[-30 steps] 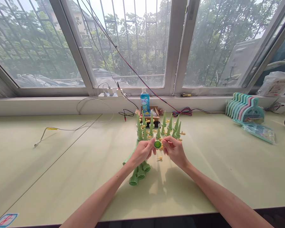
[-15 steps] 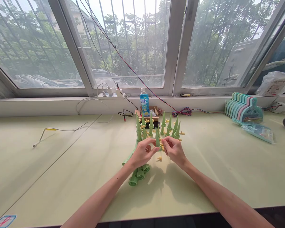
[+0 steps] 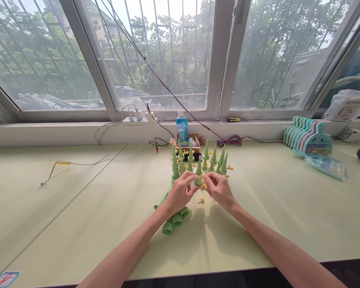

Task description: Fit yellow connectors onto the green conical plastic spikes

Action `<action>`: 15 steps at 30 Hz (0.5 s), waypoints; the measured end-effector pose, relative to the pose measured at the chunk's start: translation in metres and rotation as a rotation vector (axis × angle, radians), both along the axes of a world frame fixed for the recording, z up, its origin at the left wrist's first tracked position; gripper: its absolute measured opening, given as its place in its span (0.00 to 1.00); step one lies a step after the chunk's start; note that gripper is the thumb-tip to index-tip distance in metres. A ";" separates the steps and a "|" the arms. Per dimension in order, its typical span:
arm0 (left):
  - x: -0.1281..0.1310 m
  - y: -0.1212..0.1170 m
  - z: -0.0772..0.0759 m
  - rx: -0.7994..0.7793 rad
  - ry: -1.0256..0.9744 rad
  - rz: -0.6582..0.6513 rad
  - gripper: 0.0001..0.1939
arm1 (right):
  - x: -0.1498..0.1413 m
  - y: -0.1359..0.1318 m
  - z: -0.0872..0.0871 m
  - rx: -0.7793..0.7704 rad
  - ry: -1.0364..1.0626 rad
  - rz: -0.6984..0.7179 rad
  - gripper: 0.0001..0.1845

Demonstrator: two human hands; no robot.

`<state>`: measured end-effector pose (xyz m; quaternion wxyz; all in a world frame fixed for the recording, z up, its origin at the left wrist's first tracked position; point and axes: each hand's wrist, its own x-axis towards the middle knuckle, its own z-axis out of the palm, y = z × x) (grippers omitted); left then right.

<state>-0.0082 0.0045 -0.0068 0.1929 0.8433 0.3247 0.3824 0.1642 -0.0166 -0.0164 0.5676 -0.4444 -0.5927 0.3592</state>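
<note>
Between the thumb and fingers of my left hand is a green cone-shaped watering spike, tilted so that it looks short. My right hand is pinched close against the right side of this spike; what its fingertips hold is too small to make out. Small yellow valve pieces lie just under and between the hands. A single yellow valve rests on the table nearer to me. Behind the hands stand several upright green spikes, many with yellow valves sticking out sideways.
Green spikes with round threaded openings lie beside my left forearm. A blue bottle and a small cardboard box stand at the back. Cables run along the wall. Pastel-coloured dustpan-like items stand at the right.
The green spike in my left hand has tipped from upright to a tilted position. My hands have hardly moved otherwise.
</note>
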 end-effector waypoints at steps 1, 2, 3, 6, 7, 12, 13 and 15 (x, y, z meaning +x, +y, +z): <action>0.000 0.000 0.001 0.000 -0.003 0.012 0.09 | 0.000 0.000 0.000 0.004 0.014 -0.001 0.20; 0.000 -0.001 0.002 -0.006 -0.011 0.027 0.10 | 0.001 0.000 0.000 0.010 0.030 -0.003 0.20; 0.001 -0.001 0.003 -0.015 -0.027 0.045 0.11 | 0.001 0.001 -0.001 0.018 0.046 -0.007 0.19; 0.001 0.000 0.005 -0.049 -0.093 0.097 0.12 | 0.002 0.002 -0.001 0.045 0.078 -0.031 0.19; 0.001 0.000 0.005 -0.055 -0.106 0.113 0.14 | 0.003 0.002 -0.001 0.054 0.083 -0.039 0.19; 0.000 0.000 0.007 -0.117 -0.070 0.098 0.27 | 0.002 0.000 0.001 0.091 0.069 -0.028 0.18; 0.001 0.000 0.007 -0.136 -0.060 0.080 0.28 | 0.002 -0.001 0.002 0.097 0.063 -0.015 0.17; 0.001 -0.001 0.008 -0.165 -0.046 0.050 0.29 | 0.001 -0.003 0.003 0.113 0.045 0.019 0.17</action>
